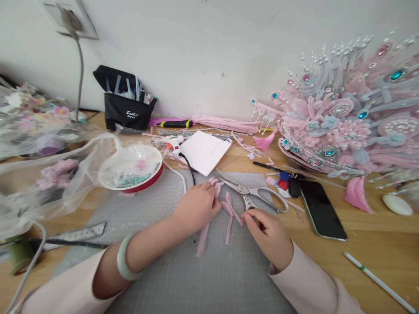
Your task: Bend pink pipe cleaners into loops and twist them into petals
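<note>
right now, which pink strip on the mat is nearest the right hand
The looped pink strip, one end touching the right hand; the broader pink strip shows below the left hand.

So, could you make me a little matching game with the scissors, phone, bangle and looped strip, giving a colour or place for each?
Things:
1. Scissors
2. Phone
3. Bangle
4. Looped strip

Descriptions:
A. Dark-screened, lying on the wooden table
B. Pink, one end at the fingertips of the right hand
C. Metal-bladed, lying on the grey mat
D. Pale green, worn around the left arm

Right pairs: 1-C, 2-A, 3-D, 4-B
</note>
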`<move>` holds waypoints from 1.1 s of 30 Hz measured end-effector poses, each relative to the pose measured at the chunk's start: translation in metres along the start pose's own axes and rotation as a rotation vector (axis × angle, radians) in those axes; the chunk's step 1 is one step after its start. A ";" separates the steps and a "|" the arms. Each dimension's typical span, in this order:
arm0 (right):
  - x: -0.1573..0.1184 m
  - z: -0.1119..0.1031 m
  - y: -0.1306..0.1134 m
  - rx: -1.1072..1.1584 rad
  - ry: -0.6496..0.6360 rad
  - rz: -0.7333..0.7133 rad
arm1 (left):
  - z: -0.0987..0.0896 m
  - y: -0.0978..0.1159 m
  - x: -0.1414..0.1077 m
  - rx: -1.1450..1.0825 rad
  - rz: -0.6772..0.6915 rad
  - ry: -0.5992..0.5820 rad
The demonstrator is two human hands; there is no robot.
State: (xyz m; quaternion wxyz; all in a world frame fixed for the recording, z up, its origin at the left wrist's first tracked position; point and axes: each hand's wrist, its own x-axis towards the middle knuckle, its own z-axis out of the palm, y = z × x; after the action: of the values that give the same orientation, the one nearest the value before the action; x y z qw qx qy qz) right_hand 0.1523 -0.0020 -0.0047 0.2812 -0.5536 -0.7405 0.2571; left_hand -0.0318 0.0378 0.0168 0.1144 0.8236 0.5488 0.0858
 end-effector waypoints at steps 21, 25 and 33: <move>0.020 0.024 -0.034 1.092 0.249 0.479 | 0.016 0.028 -0.021 -1.041 -0.051 -0.042; 0.018 0.026 -0.034 1.235 0.195 0.527 | 0.020 0.025 -0.015 -1.092 -0.060 -0.046; -0.006 0.026 -0.014 1.043 0.114 0.507 | 0.023 0.019 -0.021 -1.061 -0.064 -0.132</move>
State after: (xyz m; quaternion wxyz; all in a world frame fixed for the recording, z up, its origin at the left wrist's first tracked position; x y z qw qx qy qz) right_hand 0.1256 -0.0133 -0.0141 0.4856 -0.5150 -0.3441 0.6168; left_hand -0.0171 0.0097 -0.0001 0.5517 0.6393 0.4465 0.2959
